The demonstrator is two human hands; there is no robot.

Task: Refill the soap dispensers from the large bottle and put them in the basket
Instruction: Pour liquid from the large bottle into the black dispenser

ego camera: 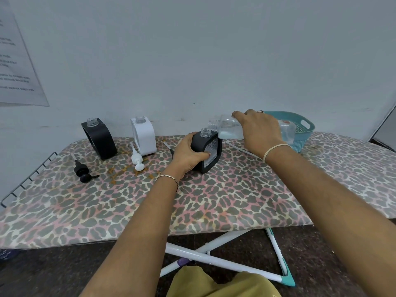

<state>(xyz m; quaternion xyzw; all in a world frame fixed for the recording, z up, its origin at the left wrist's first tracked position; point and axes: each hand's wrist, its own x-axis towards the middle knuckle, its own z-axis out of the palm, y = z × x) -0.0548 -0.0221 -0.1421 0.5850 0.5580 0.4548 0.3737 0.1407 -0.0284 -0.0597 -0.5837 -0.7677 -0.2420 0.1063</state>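
My left hand (188, 152) grips a black soap dispenser (211, 152) standing on the leopard-print board, its clear neck uncapped. My right hand (260, 129) holds the large clear bottle (227, 127) tipped sideways, its open mouth just above and right of that dispenser's neck, with pale liquid pooled inside. A second black dispenser (99, 139) and a white dispenser (144, 136) stand uncapped at the back left. The teal basket (303, 127) sits at the back right, partly hidden behind my right hand.
A black pump head (83, 170) and a white pump head (137, 158) lie on the ironing board (235, 196) in front of their dispensers. Another pump's tube (169, 147) shows beside my left hand. A wire rack (27, 179) edges the board's left end. The wall stands close behind.
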